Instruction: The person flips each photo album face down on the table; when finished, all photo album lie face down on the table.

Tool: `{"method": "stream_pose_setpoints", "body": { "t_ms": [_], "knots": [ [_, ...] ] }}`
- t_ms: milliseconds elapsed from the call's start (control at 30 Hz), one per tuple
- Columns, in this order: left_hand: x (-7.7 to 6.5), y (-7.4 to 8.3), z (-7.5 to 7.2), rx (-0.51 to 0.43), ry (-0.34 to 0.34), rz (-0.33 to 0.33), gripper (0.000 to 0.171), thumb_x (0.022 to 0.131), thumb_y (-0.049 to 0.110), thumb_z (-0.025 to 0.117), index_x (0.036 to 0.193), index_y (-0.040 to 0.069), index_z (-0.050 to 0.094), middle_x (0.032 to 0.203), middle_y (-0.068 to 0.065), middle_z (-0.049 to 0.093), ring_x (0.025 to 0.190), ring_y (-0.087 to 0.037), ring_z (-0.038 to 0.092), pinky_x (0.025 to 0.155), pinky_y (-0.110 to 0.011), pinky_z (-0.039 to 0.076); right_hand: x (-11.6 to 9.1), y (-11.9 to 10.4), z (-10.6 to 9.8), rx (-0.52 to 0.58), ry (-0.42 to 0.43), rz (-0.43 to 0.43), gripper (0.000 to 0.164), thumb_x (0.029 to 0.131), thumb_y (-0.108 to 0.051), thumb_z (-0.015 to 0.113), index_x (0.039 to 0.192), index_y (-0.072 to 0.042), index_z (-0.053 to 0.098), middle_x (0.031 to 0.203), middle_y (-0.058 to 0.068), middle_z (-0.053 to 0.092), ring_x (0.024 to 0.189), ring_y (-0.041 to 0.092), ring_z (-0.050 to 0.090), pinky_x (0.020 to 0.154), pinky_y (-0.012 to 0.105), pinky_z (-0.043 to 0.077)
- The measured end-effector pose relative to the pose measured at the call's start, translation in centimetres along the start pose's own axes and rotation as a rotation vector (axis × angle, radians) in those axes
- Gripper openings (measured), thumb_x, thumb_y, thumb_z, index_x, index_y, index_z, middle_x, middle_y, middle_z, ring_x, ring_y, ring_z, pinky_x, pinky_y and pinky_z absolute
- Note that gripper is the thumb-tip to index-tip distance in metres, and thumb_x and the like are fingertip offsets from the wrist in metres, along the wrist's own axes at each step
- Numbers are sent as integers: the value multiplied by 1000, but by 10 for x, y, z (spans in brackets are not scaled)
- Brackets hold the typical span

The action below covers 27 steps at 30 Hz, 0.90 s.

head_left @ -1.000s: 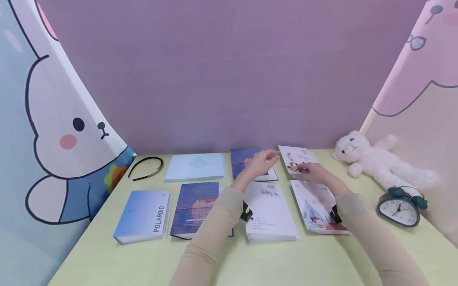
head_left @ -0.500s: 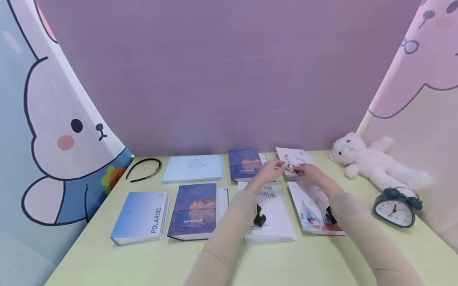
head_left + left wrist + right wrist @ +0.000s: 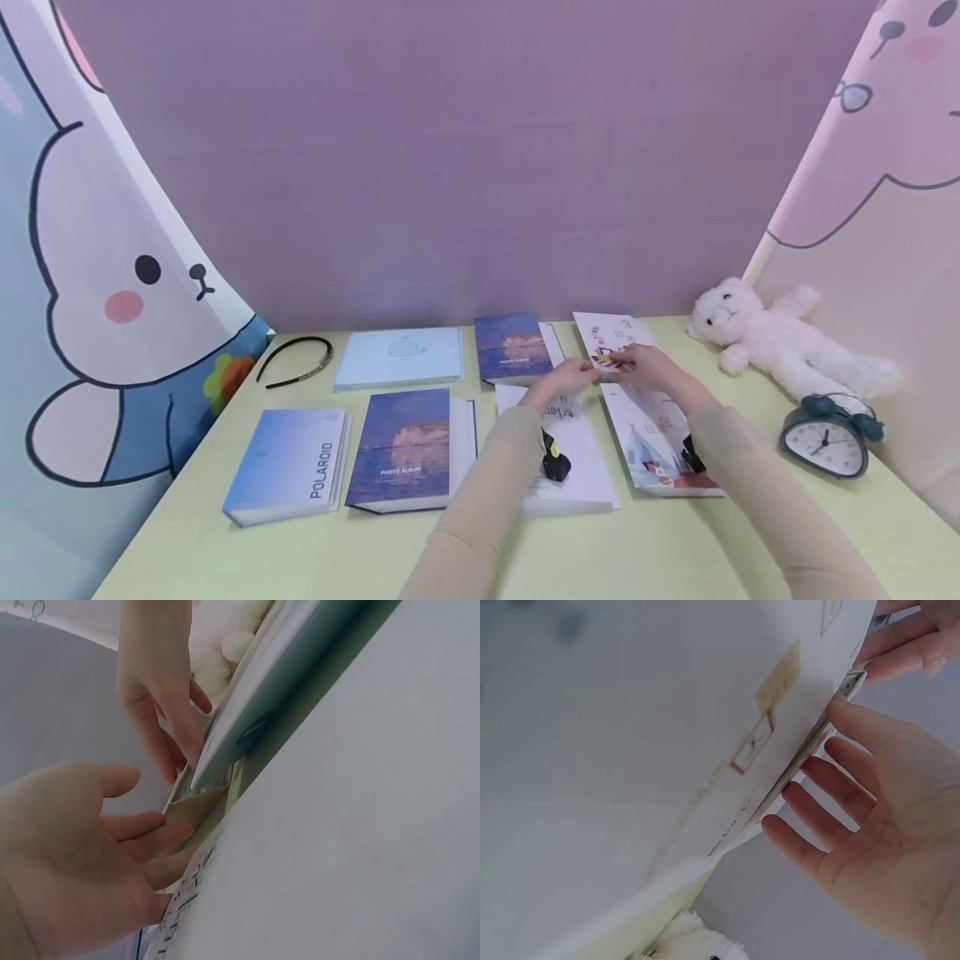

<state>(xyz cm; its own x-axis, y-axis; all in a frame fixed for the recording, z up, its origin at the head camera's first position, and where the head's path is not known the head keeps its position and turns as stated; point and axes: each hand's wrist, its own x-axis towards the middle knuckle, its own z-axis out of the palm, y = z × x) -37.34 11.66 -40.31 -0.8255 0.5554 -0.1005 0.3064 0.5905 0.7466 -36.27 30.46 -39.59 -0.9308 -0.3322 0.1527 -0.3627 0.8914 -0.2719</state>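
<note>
At the back right of the table lies a white album [image 3: 615, 323] with a small cartoon picture on its cover. My right hand [image 3: 651, 367] is at its near part, fingertips over the cover. In the right wrist view the fingers [image 3: 840, 787] of that hand are spread and slightly bent along the album's edge. My left hand [image 3: 572, 377] reaches to the album's near left corner, above the top of a white album with dark lettering [image 3: 577, 467]. Its fingers [image 3: 142, 825] are loosely extended in the left wrist view, holding nothing.
Nearby lie a tent-picture album [image 3: 637, 433], two blue photo albums [image 3: 408, 433], a POLAROID album [image 3: 285, 458] and a pale blue whale album [image 3: 375, 367]. A black headband [image 3: 296, 340] is at back left. A plush toy [image 3: 787, 333] and alarm clock [image 3: 828, 442] stand right.
My left hand has come right and nearer, from over the back blue album to the white album's near corner. My right hand stays at that album. The head view has shifted slightly.
</note>
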Motion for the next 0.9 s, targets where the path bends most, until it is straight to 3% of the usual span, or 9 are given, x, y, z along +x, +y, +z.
{"method": "stream_pose_setpoints", "body": {
  "t_ms": [67,167,267,400,600,733,900],
  "knots": [
    [0,1,1,5,-15,5,41,102,29,38,132,5,52,127,-13,58,117,-23,55,99,-34,45,-1,-1,0,3,11,-15,47,84,-24,69,119,5,60,104,24,61,90,35,58,84,49,48],
    [2,3,1,30,-13,9,42,101,27,38,135,4,49,132,-12,55,121,-21,52,103,-31,43,0,-2,1,7,38,-33,45,83,-21,70,116,8,61,101,24,60,86,33,58,80,47,49],
    [4,3,1,29,1,4,41,101,26,40,135,4,49,133,-12,55,122,-22,52,104,-31,42,2,-4,2,5,54,-7,45,82,-21,71,114,9,62,101,25,59,86,33,57,79,46,49],
    [4,1,3,3,-1,-9,45,101,27,41,139,3,43,142,-12,47,130,-24,44,109,-32,37,3,-4,4,6,40,52,45,83,-22,70,115,7,61,111,28,61,101,42,57,90,52,46],
    [3,0,3,-15,-19,17,43,100,21,39,139,2,43,140,-12,49,127,-24,47,106,-33,39,2,-3,6,-19,39,55,40,83,-18,69,115,6,61,105,23,65,93,37,60,84,50,48],
    [3,1,3,-27,-14,31,41,99,17,41,138,3,45,136,-13,52,123,-25,50,105,-34,41,2,-4,3,-31,68,69,43,81,-20,71,114,6,62,108,25,65,99,42,59,88,53,46],
    [0,0,2,-59,-31,8,46,98,17,45,141,3,40,143,-11,45,132,-25,42,109,-34,36,2,-3,1,-8,71,88,45,80,-25,74,113,4,63,109,24,65,103,44,58,91,54,45]
  ]
}}
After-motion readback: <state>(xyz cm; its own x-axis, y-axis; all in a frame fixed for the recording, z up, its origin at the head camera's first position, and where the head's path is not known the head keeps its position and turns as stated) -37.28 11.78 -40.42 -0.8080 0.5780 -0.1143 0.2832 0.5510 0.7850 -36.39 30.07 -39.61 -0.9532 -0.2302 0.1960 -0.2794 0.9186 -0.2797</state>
